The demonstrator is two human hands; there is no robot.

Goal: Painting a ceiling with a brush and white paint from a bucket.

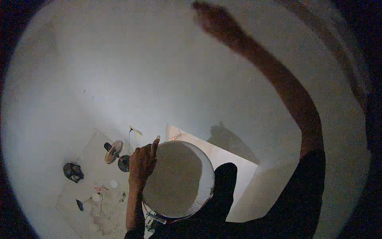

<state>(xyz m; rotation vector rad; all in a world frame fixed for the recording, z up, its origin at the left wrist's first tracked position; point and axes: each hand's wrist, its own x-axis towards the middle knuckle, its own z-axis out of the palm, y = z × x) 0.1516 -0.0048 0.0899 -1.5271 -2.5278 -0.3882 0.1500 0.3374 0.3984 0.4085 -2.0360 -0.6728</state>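
A round, pale, drum-like thing with a white rim is close in front of my body, its flat top partly in shadow. My left hand lies at its upper left edge, with the fingers curled and the thumb stretched out along the rim. The fingertips are hidden, but the hand seems to grip that edge. High up and far from the drum-like thing, my right hand is raised on a bent arm. It is dark and blurred, so its fingers and anything in them cannot be made out.
To the left, a pale mat bears a brown disc with a dark knob, a dark round thing, a black bundle and several small items. A white board lies under the drum-like thing, and metal hardware is by its lower edge.
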